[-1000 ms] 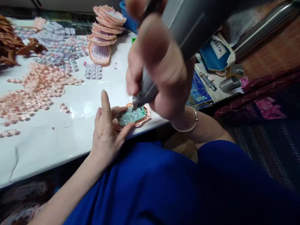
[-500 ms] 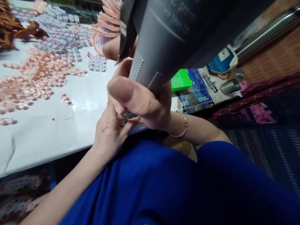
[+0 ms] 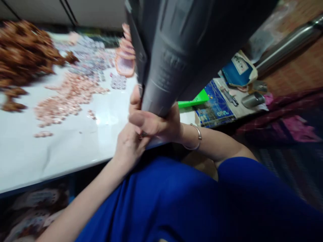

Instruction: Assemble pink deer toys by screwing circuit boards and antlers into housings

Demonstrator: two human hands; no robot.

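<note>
A thick grey electric screwdriver (image 3: 165, 72), with a dark lever along its left side, stands nearly upright close to the camera. My right hand (image 3: 161, 125) is closed around its lower end, thumb across the front. Just below and to the left, at the table's front edge, my left hand (image 3: 127, 141) has its fingers pressed together under the tool's tip. What they hold is mostly hidden by my right hand. Nearest on the table are a small pale piece with rings (image 3: 118, 81) and a stack of peach curved pieces (image 3: 125, 64).
Small peach parts (image 3: 68, 99) lie in a heap on the white table (image 3: 75, 151). Behind them are pale pieces (image 3: 88, 50) and a brown pile (image 3: 25, 53). To the right are a green tray (image 3: 195, 100), a blue printed sheet (image 3: 217, 101) and a metal cup (image 3: 253, 99).
The camera view has shifted, so the table things appear further right and lower. Both hands stay together at the tool's lower end; my right thumb and fingers sit closer to my left hand.
</note>
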